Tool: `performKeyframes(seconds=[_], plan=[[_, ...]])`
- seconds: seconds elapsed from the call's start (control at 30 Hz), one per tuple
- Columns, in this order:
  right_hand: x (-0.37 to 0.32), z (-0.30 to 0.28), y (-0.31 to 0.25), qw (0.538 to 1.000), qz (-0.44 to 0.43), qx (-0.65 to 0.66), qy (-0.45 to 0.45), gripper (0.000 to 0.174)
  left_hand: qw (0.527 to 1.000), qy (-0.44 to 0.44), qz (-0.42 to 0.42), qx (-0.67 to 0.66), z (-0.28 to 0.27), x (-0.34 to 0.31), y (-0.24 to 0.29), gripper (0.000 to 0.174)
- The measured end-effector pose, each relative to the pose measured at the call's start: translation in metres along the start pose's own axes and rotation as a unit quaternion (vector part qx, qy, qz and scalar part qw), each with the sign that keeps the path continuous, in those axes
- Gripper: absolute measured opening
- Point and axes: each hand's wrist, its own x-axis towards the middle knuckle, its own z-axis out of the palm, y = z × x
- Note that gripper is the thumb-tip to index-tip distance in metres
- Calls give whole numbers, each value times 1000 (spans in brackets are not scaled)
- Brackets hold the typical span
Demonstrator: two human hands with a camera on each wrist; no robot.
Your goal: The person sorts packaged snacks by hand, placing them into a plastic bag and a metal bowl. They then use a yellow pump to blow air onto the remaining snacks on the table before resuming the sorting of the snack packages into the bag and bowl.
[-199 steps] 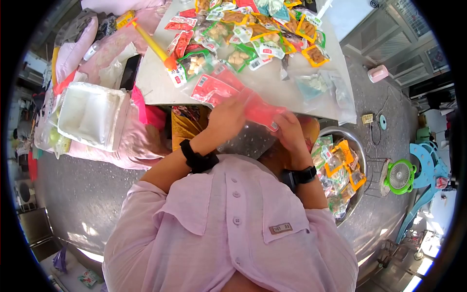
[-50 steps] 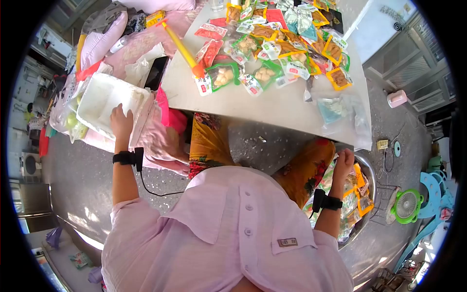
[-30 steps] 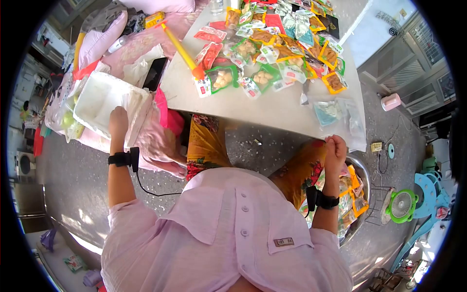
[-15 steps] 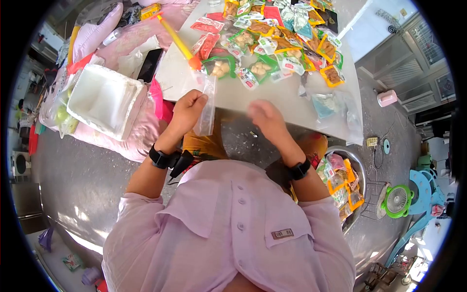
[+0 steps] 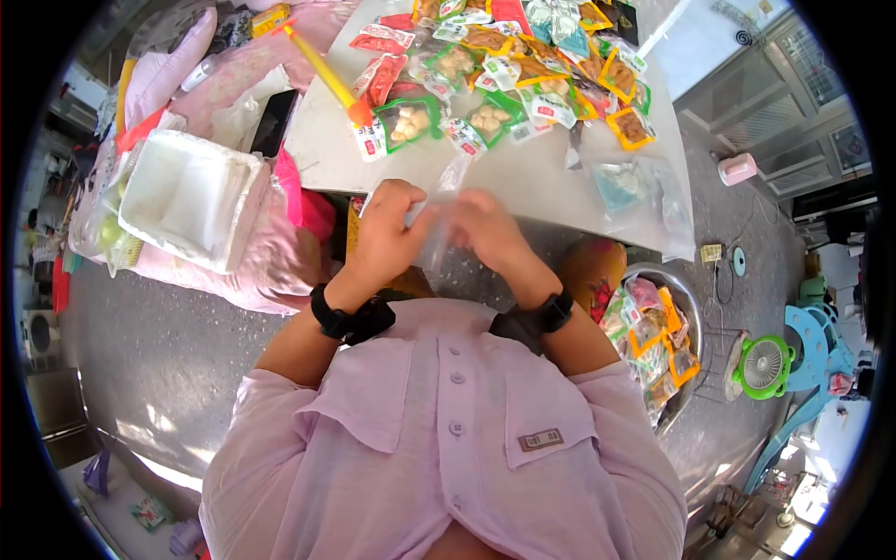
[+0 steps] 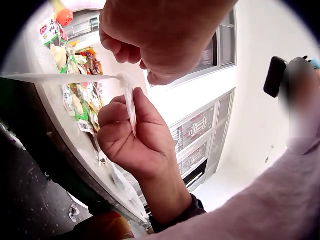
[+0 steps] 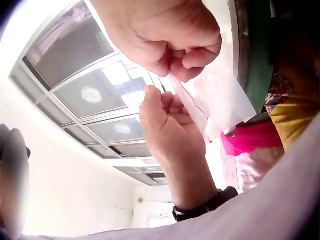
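A clear plastic bag hangs between my two hands, over the table's near edge. My right hand pinches it between thumb and bent fingers; its white edge stands up out of that grip in the left wrist view. My left hand is close at the bag's other side, thumb apart from loosely bent fingers. In the right wrist view the bag's sheet spreads beside the left hand and partly overlaps its fingers. Several sealed food packets lie on the table beyond.
The white table carries a yellow stick with an orange end and, at right, blue-green packets in clear plastic. At left, a white foam box and a phone rest on pink bedding. A metal basin of packets stands at right.
The red packaging held between both hands earlier is gone from them. My left hand reached to the foam box, then brought the clear bag to the middle; my right hand came in and took hold.
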Motion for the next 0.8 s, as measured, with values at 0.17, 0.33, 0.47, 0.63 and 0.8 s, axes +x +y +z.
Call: performKeyframes(seconds=[0.17, 0.33, 0.47, 0.63, 0.8], plan=[[-5, 2, 1, 999, -35, 30, 6, 17, 987, -142, -71, -7, 0, -5, 18, 24], [-12, 1, -6, 999, -34, -17, -34, 18, 936, -163, -215, -224, 7, -13, 8, 13], [-14, -2, -11, 995, -39, -79, -53, 18, 938, -149, -231, -210, 1, -8, 17, 13], [-11, -4, -11, 994, -37, -80, -64, 18, 934, -121, -244, -232, 1, -13, 1, 13], [-8, 3, -8, 995, -50, -66, -47, 16, 960, -166, -174, -141, -3, -11, 15, 5]])
